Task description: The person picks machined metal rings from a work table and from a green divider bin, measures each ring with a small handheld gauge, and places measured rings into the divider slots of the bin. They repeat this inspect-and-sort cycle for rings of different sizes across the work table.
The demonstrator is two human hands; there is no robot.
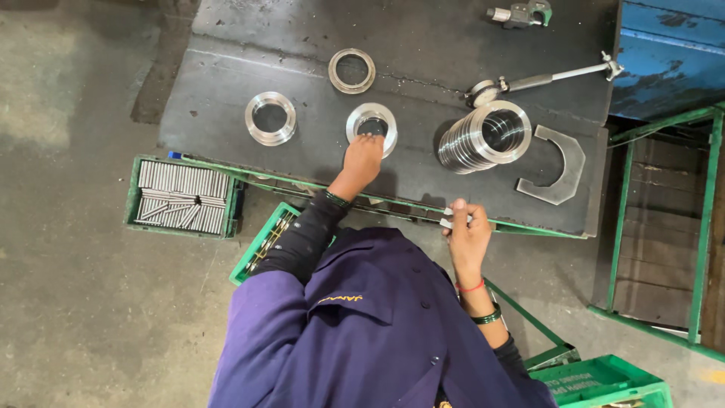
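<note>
My left hand (362,160) reaches out over the dark steel table (226,128) and touches the near rim of a shiny metal ring (371,121); whether it grips the ring is unclear. At the table's near edge my right hand (466,233) is closed on a small silver cylindrical roller (447,222). Two more metal rings lie apart on the table, one to the left (270,118) and one further back (352,71). A stack of rings lying on its side (483,137) rests to the right of my left hand.
A flat C-shaped steel plate (557,168) lies at the table's right. A bore gauge (544,77) and a micrometer (521,13) sit at the back. Green crates hold silver rollers at left (181,198) and under my left sleeve (264,243). A green frame (702,227) stands right.
</note>
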